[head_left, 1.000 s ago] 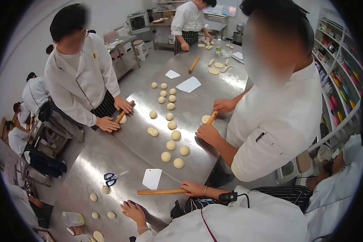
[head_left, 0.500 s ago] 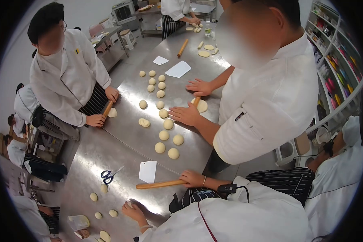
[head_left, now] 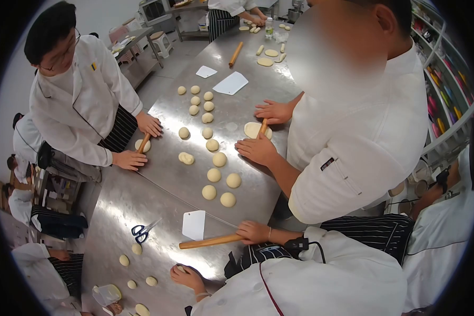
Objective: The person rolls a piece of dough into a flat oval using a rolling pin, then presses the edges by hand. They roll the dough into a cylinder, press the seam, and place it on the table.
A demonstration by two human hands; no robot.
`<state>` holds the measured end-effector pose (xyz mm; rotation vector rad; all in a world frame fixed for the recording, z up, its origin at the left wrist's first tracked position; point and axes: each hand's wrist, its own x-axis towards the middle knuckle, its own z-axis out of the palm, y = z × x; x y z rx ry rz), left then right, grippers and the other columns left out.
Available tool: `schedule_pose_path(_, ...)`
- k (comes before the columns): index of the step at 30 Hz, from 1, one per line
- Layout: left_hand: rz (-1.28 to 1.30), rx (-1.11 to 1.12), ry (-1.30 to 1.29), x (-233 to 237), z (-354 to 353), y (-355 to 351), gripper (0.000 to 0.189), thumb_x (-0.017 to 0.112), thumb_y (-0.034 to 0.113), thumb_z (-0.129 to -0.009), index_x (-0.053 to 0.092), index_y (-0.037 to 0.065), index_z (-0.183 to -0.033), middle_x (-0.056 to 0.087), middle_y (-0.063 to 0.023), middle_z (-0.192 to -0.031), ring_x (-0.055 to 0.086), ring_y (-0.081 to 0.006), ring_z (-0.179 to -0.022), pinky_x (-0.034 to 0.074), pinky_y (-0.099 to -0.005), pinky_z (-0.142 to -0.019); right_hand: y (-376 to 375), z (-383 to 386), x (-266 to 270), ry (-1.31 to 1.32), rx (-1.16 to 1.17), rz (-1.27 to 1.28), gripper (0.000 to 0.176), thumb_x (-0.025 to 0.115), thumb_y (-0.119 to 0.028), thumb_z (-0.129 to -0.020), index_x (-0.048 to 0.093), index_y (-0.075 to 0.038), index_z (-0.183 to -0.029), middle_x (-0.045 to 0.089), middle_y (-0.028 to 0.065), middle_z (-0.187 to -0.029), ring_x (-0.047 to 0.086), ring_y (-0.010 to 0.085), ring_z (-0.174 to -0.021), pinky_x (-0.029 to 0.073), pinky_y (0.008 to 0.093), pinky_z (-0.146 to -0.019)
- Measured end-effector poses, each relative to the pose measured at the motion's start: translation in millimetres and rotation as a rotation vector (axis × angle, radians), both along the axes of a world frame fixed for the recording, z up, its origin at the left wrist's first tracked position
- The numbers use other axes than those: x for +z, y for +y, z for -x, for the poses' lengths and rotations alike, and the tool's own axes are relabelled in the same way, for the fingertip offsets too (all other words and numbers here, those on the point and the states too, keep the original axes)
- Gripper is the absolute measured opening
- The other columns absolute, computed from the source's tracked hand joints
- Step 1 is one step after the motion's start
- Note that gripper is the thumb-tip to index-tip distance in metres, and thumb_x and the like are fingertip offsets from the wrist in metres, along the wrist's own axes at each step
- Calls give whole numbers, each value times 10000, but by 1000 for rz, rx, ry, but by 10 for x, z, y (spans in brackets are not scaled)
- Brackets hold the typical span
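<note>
My right hand (head_left: 254, 232) is closed around the near end of a wooden rolling pin (head_left: 208, 242), which lies on the steel table (head_left: 163, 210). Lower down, my left hand (head_left: 190, 279) has its fingers curled on a small piece of dough (head_left: 181, 269), mostly hidden by the fingers. A white dough scraper (head_left: 194, 225) lies just beyond the rolling pin. Left of my left hand are several small dough balls (head_left: 151, 281), and blue-handled scissors (head_left: 140, 233) rest past them.
Several larger dough balls (head_left: 209, 192) sit mid-table. A co-worker on the right rolls a dough piece (head_left: 252, 129); another across the table presses a rolling pin (head_left: 144, 142) on dough. A clear plastic tub (head_left: 107, 295) stands at the lower left. White scrapers (head_left: 230, 83) lie farther off.
My left hand has shifted slightly right with the dough; my right hand stays on the rolling pin. The opposite co-worker's fingers have straightened over their pin. The right co-worker's hands and pin have moved rightward.
</note>
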<state>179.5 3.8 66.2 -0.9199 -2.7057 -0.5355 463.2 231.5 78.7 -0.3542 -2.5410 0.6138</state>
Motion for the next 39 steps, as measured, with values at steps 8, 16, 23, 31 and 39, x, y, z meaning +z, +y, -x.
schedule_pose_path(8, 2, -18, 10, 39, -10, 9, 287, 505, 196, -921, 520, 0, -1131, 496, -198, -1193, 459, -385, -1122, 348, -516, -971, 2, -18, -26, -74, 9, 33, 376, 725, -241, -726, 584, -39, -1010, 540, 103, -922, 562, 291, -880, 475, 388, -810)
schedule_pose_path(16, 36, -22, 29, 54, -54, 18, 262, 497, 156, -909, 517, 6, -1123, 492, -191, -1200, 447, -382, -1137, 344, -515, -967, -59, -78, -72, -9, -14, 31, 369, 719, -236, -732, 584, -39, -1014, 549, 110, -944, 562, 292, -909, 475, 393, -817)
schedule_pose_path(23, 36, -28, 32, 55, -8, 11, 256, 495, 142, -904, 522, 12, -1123, 491, -188, -1217, 451, -381, -1126, 346, -518, -943, -1, -3, -61, 42, 1, -21, 352, 698, -261, -737, 571, -44, -983, 536, 105, -937, 549, 289, -899, 466, 385, -808)
schedule_pose_path(31, 22, -17, 46, 12, -20, 3, 293, 505, 183, -883, 527, 19, -1125, 500, -186, -1205, 465, -380, -1117, 367, -511, -936, -36, -48, -97, -53, 7, 24, 371, 713, -260, -738, 583, -51, -1017, 543, 103, -928, 557, 285, -878, 474, 391, -782)
schedule_pose_path(39, 39, -8, 45, 43, -19, 18, 271, 510, 167, -886, 538, 19, -1112, 511, -185, -1195, 468, -376, -1111, 357, -509, -942, -15, -4, -51, 60, 14, 64, 373, 719, -242, -727, 580, -31, -1001, 539, 118, -936, 557, 304, -891, 483, 402, -791)
